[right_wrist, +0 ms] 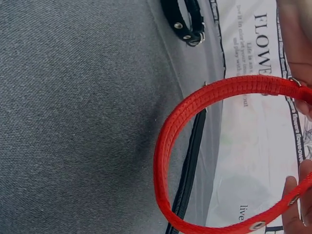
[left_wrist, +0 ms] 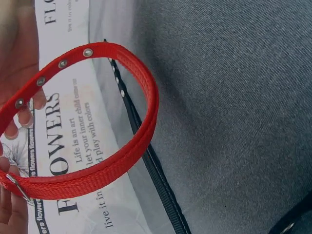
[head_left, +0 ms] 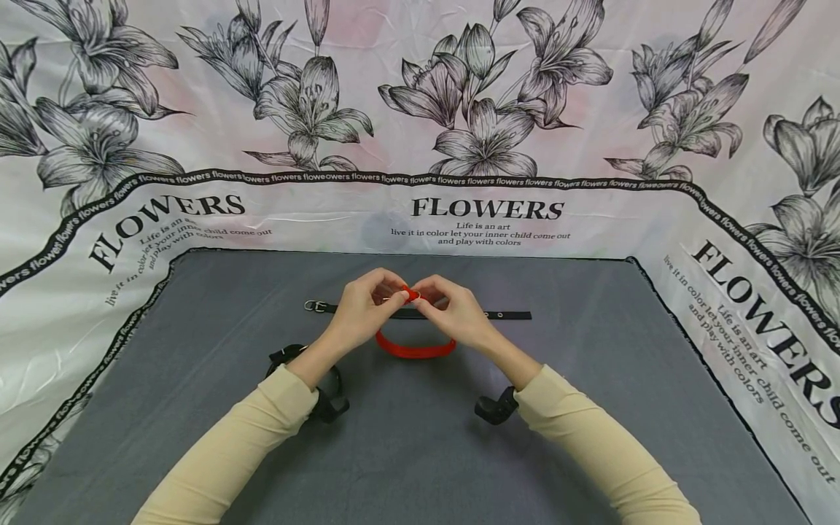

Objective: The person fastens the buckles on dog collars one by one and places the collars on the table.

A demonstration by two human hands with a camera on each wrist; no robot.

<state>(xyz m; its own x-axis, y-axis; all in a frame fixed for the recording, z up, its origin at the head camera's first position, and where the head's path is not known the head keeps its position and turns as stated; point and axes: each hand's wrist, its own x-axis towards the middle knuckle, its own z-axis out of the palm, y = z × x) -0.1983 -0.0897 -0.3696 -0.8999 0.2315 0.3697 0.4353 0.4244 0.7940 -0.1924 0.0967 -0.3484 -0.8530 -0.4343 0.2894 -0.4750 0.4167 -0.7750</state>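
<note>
A red collar (head_left: 415, 351) with metal eyelets hangs in a loop below my two hands, its ends brought together. My left hand (head_left: 363, 306) pinches the end by the metal buckle (left_wrist: 18, 186). Fingers of my right hand (head_left: 456, 310) grip the strap end with the eyelets (right_wrist: 257, 225). Both hands meet fingertip to fingertip in the head view, and the ends between them are partly hidden. A straight black collar (head_left: 508, 316) lies flat on the table behind the hands, overlapped by them in the middle.
A second black collar (right_wrist: 187, 24), buckled into a loop, lies by my left forearm. Grey cloth (head_left: 407, 459) covers the table, bordered by white floral fabric (head_left: 485, 248) at the back and sides. Black wrist devices (head_left: 496, 407) sit under both sleeves.
</note>
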